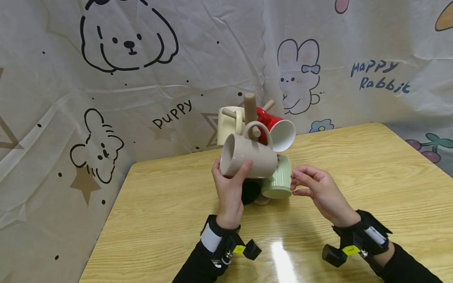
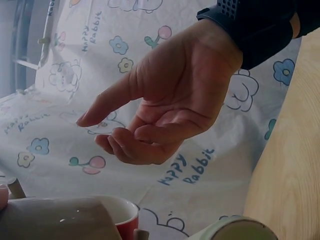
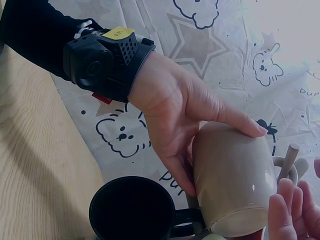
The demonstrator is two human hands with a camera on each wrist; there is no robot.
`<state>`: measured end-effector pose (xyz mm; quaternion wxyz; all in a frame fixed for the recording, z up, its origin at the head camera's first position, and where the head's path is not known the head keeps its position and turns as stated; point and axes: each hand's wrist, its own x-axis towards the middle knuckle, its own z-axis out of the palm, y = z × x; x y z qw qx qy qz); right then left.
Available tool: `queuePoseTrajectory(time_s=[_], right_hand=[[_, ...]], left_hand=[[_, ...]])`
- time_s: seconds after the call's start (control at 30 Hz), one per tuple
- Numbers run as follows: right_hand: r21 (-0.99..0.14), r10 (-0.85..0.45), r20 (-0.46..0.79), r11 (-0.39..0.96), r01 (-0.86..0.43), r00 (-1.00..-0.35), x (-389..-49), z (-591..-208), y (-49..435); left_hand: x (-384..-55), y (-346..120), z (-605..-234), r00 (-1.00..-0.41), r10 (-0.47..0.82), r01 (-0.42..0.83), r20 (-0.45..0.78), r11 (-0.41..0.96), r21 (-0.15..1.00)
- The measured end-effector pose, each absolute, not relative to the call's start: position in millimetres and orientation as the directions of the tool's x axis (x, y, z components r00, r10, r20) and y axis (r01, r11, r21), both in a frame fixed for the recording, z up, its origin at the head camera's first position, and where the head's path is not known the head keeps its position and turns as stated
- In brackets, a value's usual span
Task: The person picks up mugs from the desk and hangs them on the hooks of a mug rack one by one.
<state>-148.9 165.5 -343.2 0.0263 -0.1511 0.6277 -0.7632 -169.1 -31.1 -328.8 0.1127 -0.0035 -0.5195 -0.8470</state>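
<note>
My left hand grips a light grey-beige mug, tilted with its mouth to the left and its handle upward. In the right wrist view the left thumb and fingers span the mug's body. The handle loop overlaps a peg of the wooden mug rack; whether the peg runs through it I cannot tell. My right hand hovers right of a pale green ribbed mug, fingers loosely bent and holding nothing. The left wrist view shows that right hand above the mugs, apart from them.
On the rack hang a cream mug at left and a red mug with white inside at right. Low on the rack is a black mug. The rack stands on a wood-grain table before a printed cloth.
</note>
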Motion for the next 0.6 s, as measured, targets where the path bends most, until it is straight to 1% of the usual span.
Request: queuePoseTrajectory(time_s=[0.23, 0.6], right_hand=[[-0.974, -0.231, 0.178, -0.181, -0.138, -0.956, -149.9, -344.6, 165.9], [-0.976, -0.221, 0.175, -0.168, -0.139, -0.959, -150.9, -345.8, 167.3]], left_hand=[[-168.4, -32.5, -327.6, -0.972, -0.204, 0.188, 0.118, -0.371, 0.909], [-167.8, -38.1, -325.5, -0.948, -0.221, 0.276, 0.229, -0.207, 0.939]])
